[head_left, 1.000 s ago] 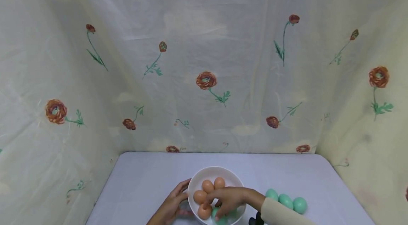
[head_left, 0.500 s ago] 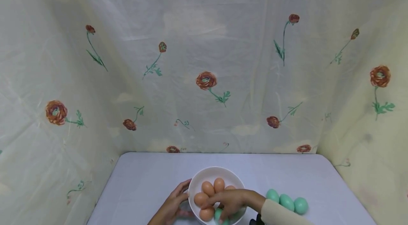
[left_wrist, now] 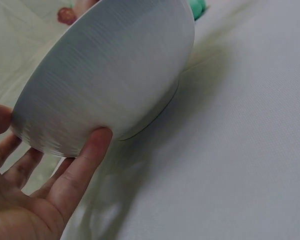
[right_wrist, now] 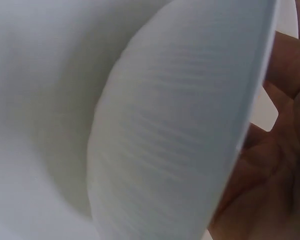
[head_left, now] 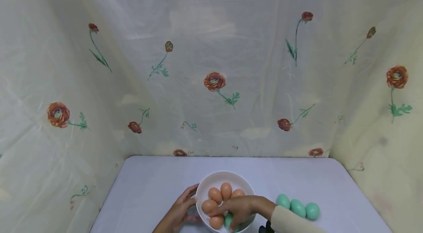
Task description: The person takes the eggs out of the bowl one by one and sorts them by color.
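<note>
While the left hand rests extended fingers against one bowl, the right hand is inside, over one green egg, its grip impossible to tell; five orange eggs show there, three green eggs on the bench.

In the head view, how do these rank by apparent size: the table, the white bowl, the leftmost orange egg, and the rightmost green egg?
1. Table
2. White bowl
3. Leftmost orange egg and rightmost green egg: they look alike, so I leave them unranked.

Head view high, facing forward and down, wrist views close, side-on, all sharing the bowl
</note>
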Demonstrator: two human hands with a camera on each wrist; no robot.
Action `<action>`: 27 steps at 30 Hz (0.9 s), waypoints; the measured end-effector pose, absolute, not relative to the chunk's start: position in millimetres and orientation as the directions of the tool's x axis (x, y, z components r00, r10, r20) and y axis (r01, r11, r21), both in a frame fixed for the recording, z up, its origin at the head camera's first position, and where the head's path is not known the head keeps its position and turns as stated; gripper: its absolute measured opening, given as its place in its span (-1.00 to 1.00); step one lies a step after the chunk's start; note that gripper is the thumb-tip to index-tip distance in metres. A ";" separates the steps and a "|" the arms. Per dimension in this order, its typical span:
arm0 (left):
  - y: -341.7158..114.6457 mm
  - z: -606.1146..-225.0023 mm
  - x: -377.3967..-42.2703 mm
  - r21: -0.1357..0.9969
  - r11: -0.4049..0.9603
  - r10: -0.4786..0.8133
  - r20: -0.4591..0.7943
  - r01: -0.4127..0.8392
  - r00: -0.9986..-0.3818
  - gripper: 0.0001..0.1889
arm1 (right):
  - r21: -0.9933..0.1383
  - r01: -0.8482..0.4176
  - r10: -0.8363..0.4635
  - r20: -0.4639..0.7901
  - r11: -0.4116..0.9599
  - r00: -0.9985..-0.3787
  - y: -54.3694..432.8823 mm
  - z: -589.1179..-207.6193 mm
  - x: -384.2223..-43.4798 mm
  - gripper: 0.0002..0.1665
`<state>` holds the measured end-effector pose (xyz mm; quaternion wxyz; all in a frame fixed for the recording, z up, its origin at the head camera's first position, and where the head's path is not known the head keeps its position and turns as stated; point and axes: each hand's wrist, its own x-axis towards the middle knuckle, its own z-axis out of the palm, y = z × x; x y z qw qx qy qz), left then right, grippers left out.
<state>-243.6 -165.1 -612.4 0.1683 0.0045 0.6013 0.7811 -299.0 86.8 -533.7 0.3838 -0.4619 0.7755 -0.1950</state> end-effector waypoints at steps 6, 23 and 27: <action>-164.6 -614.6 -243.4 0.936 -0.228 0.281 -0.201 -0.269 -0.939 -0.38 | -0.677 -0.547 -0.868 -0.425 0.493 -0.256 89.1 -529.8 -299.6 -0.09; -166.8 -611.8 -244.9 0.941 -0.221 0.289 -0.187 -0.256 -0.939 -0.39 | -0.547 -0.714 -0.897 -0.319 0.438 -0.305 93.1 -513.3 -300.7 -0.43; -166.9 -611.0 -245.0 0.939 -0.219 0.291 -0.197 -0.265 -0.936 -0.39 | -0.565 -0.687 -0.889 -0.318 0.456 -0.329 94.2 -509.9 -300.4 -0.59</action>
